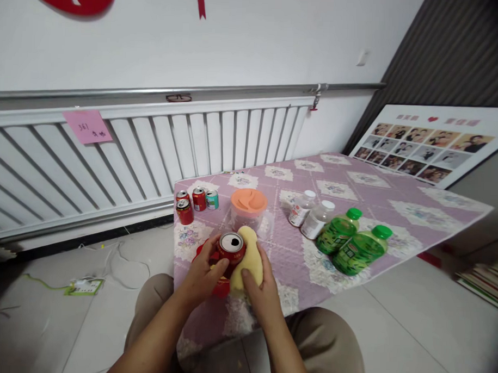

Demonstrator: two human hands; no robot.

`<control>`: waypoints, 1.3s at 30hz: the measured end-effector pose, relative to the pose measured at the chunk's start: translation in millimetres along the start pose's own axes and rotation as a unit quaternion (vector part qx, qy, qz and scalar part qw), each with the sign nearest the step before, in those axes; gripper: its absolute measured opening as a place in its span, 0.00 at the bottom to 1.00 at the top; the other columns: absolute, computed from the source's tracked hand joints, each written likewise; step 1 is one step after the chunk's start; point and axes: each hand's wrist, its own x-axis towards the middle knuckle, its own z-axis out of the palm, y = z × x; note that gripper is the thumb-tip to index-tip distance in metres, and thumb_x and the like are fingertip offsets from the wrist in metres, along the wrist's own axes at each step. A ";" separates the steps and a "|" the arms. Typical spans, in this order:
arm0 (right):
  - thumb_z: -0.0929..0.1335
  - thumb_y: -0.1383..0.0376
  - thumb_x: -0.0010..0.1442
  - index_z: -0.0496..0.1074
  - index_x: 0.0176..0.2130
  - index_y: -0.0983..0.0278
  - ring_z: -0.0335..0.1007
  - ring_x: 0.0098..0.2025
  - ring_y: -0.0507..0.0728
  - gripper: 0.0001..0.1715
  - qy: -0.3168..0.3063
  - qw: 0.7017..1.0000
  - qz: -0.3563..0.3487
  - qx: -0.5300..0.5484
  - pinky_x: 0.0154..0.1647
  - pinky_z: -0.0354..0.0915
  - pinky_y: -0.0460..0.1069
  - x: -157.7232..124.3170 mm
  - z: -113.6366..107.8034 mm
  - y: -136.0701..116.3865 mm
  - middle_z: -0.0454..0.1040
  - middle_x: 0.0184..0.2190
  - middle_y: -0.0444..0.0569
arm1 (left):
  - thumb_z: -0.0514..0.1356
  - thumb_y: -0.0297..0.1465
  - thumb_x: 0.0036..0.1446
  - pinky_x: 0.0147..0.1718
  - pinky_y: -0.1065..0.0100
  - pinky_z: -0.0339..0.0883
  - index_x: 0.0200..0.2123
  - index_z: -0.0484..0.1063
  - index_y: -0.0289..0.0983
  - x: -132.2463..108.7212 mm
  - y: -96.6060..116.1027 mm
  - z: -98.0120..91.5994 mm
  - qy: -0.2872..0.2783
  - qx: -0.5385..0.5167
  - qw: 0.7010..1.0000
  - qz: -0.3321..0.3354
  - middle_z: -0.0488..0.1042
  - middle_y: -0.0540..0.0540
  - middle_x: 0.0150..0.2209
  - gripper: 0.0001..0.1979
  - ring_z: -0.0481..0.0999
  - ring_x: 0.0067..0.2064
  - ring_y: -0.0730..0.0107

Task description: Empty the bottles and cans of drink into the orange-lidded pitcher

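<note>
An opened dark red drink can (231,252) is gripped by my left hand (204,269), its top with the dark mouth hole tilted toward me. My right hand (262,282) holds a pale yellow sponge (248,257) against the can's right side, the thumb lying across it. Below and behind the can, partly hidden by my left hand, is a bright red item (221,287) whose kind I cannot make out. Just beyond my hands stands a clear container with an orange lid (249,202).
Several small cans (185,212) stand at the table's left corner. Two white-capped bottles (316,219) and two green bottles (360,250) are to the right on the flowered tablecloth (285,266). A radiator (201,144) runs behind. Cables and a power strip (84,287) lie on the floor.
</note>
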 end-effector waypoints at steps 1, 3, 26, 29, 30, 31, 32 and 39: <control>0.70 0.57 0.57 0.59 0.68 0.58 0.60 0.67 0.65 0.43 -0.003 1.000 0.010 0.012 0.67 0.57 0.61 1.8 -2.8 -3.2 0.62 0.68 0.53 | 0.60 0.34 0.59 0.65 0.53 0.59 0.62 0.60 0.39 -0.3 -0.2 -2.2 -0.011 -0.011 1.000 0.001 0.67 0.39 0.64 0.28 0.66 0.65 0.57; 0.71 0.56 0.56 0.60 0.67 0.57 0.61 0.66 0.65 0.43 -0.014 0.999 0.031 0.038 0.67 0.58 0.61 5.0 -9.1 -9.2 0.63 0.67 0.52 | 0.60 0.33 0.59 0.64 0.53 0.60 0.61 0.63 0.39 -0.3 -1.4 -6.7 -0.025 -0.029 0.999 -0.006 0.67 0.39 0.63 0.27 0.66 0.65 0.56; 0.71 0.56 0.58 0.64 0.65 0.58 0.65 0.63 0.65 0.38 -0.036 0.997 0.062 -0.025 0.64 0.60 0.60 10.1 -9.3 -24.7 0.68 0.64 0.52 | 0.69 0.33 0.49 0.57 0.53 0.68 0.58 0.63 0.40 -1.6 -26.9 0.6 -0.015 -0.030 0.998 -0.046 0.73 0.40 0.56 0.34 0.73 0.57 0.54; 0.71 0.56 0.57 0.62 0.66 0.58 0.65 0.64 0.64 0.40 -0.015 0.998 0.052 -0.025 0.63 0.62 0.58 3.3 -2.2 -27.4 0.66 0.65 0.52 | 0.70 0.31 0.46 0.56 0.53 0.69 0.57 0.62 0.40 -0.5 -30.3 6.2 0.046 -0.007 0.997 -0.057 0.73 0.42 0.55 0.35 0.75 0.53 0.57; 0.71 0.56 0.57 0.61 0.67 0.58 0.64 0.64 0.63 0.41 -0.007 0.999 0.045 -0.019 0.63 0.63 0.57 1.5 0.1 -27.6 0.65 0.66 0.52 | 0.71 0.30 0.45 0.56 0.53 0.68 0.56 0.62 0.40 0.0 -32.0 8.0 0.065 0.000 0.996 -0.057 0.73 0.42 0.54 0.35 0.75 0.52 0.58; 0.71 0.56 0.58 0.61 0.67 0.57 0.64 0.64 0.63 0.41 0.000 0.999 0.041 -0.010 0.62 0.63 0.57 0.1 2.1 -27.6 0.65 0.66 0.52 | 0.71 0.30 0.44 0.56 0.53 0.68 0.55 0.62 0.40 0.5 -33.8 9.5 0.080 0.004 0.995 -0.055 0.72 0.42 0.54 0.36 0.75 0.52 0.58; 0.71 0.55 0.57 0.61 0.67 0.57 0.64 0.64 0.64 0.41 0.005 0.999 0.043 0.000 0.62 0.64 0.57 -0.6 3.8 -27.3 0.65 0.66 0.51 | 0.72 0.29 0.43 0.56 0.53 0.67 0.55 0.62 0.40 0.8 -35.5 10.9 0.087 0.003 0.995 -0.050 0.72 0.42 0.55 0.36 0.75 0.52 0.59; 0.71 0.53 0.58 0.62 0.66 0.55 0.66 0.63 0.65 0.40 0.016 0.996 0.072 0.055 0.64 0.62 0.60 8.7 -1.7 -20.1 0.67 0.64 0.50 | 0.66 0.32 0.53 0.58 0.53 0.66 0.56 0.61 0.40 -1.6 -35.1 9.2 0.016 -0.042 0.999 -0.005 0.70 0.39 0.58 0.29 0.73 0.57 0.57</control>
